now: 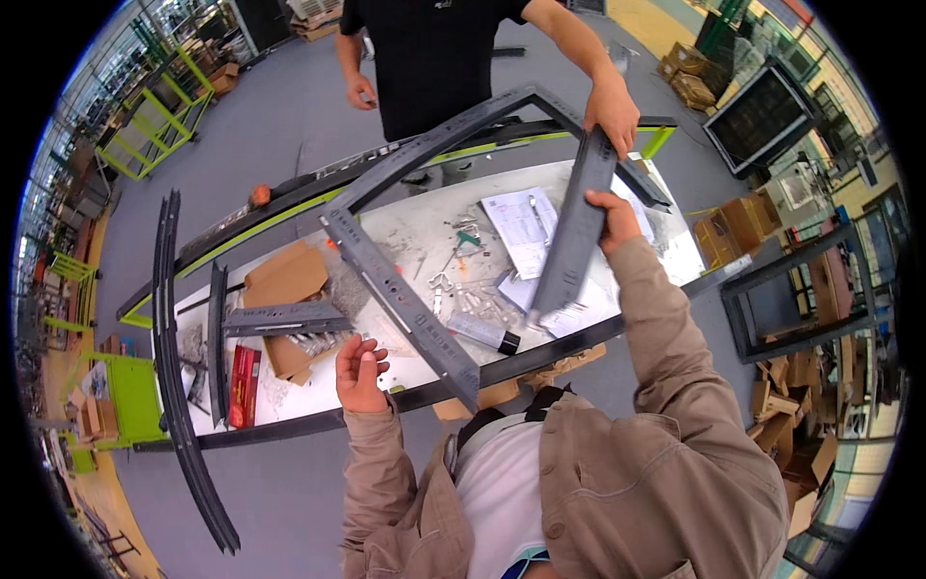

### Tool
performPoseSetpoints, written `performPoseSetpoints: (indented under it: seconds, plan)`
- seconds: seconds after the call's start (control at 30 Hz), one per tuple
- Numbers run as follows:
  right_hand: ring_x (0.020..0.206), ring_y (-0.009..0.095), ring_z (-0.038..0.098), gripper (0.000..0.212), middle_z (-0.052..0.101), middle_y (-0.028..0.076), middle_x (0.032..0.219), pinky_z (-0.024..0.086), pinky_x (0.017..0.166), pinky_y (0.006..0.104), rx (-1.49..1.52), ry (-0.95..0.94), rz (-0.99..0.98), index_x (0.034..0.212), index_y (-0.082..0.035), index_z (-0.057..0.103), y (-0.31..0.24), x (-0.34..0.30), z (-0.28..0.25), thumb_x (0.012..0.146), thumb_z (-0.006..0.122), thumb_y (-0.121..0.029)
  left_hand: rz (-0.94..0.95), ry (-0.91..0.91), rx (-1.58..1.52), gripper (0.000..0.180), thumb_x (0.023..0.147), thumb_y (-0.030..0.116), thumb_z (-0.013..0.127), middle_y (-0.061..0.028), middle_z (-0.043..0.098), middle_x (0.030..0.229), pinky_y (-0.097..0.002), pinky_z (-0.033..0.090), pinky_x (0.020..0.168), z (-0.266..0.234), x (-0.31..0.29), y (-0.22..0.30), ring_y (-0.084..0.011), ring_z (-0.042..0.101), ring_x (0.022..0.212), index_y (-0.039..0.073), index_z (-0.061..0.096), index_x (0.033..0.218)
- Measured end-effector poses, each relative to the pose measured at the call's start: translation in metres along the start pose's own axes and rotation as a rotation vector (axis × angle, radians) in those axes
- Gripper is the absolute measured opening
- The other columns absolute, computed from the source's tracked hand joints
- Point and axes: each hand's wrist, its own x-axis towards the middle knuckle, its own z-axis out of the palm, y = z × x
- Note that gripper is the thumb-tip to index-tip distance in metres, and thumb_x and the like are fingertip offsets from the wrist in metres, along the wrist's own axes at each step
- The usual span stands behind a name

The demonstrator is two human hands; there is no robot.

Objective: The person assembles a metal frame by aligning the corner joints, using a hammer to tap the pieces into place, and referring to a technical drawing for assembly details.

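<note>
My right hand (617, 222) grips a dark grey metal frame bar (573, 241) near its middle, and the bar slants over the table. Across the table, a co-worker's hand (612, 114) holds the upper end of this same bar. Close to the table's front edge, my left hand (361, 378) has its fingers curled in; a small shiny bit shows at the fingertips, too small to name. To the right of that hand lies a joined dark grey frame (403, 301), angled across the table, with one corner pointing away from me.
The white table (394, 232) carries paper sheets (521, 227), a black-capped can (484, 333), a green-handled tool (468, 238), an open cardboard box (285, 275) and a red box (244, 386). Long dark bars (172, 338) jut past its left end. Cartons (738, 232) stand at right.
</note>
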Motion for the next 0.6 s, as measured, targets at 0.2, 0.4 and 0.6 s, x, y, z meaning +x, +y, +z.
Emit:
performPoseSetpoints:
  seconds: [0.2, 0.4, 0.6]
  plan:
    - [0.088, 0.025, 0.068, 0.056, 0.066, 0.013, 0.105, 0.056, 0.084, 0.0387, -0.196, -0.085, 0.036, 0.127, 0.001, 0.052, -0.069, -0.063, -0.111, 0.073, 0.065, -0.005, -0.069, -0.295, -0.028, 0.034, 0.094, 0.010, 0.057, -0.0089, 0.063, 0.108, -0.0285, 0.051, 0.077, 0.081, -0.020, 0.010, -0.0161, 0.062, 0.091, 0.003, 0.054, 0.127]
    - [0.090, 0.026, 0.068, 0.073, 0.066, 0.014, 0.111, 0.055, 0.086, 0.0365, -0.299, -0.147, 0.196, 0.132, 0.005, 0.049, -0.092, -0.103, -0.219, 0.064, 0.074, -0.005, -0.189, -0.435, 0.001, 0.034, 0.094, 0.009, 0.057, -0.0081, 0.063, 0.110, -0.0277, 0.050, 0.079, 0.158, -0.060, -0.001, -0.0155, 0.062, 0.093, 0.004, 0.054, 0.127]
    - [0.102, 0.023, 0.064, 0.088, 0.065, 0.012, 0.118, 0.047, 0.095, 0.0338, -0.334, -0.352, 0.438, 0.135, 0.003, 0.049, -0.094, -0.109, -0.301, 0.054, 0.083, -0.007, -0.276, -0.427, 0.008, 0.039, 0.097, 0.018, 0.054, -0.0108, 0.060, 0.116, -0.0318, 0.051, 0.082, 0.246, -0.083, -0.053, -0.0194, 0.060, 0.100, 0.003, 0.048, 0.133]
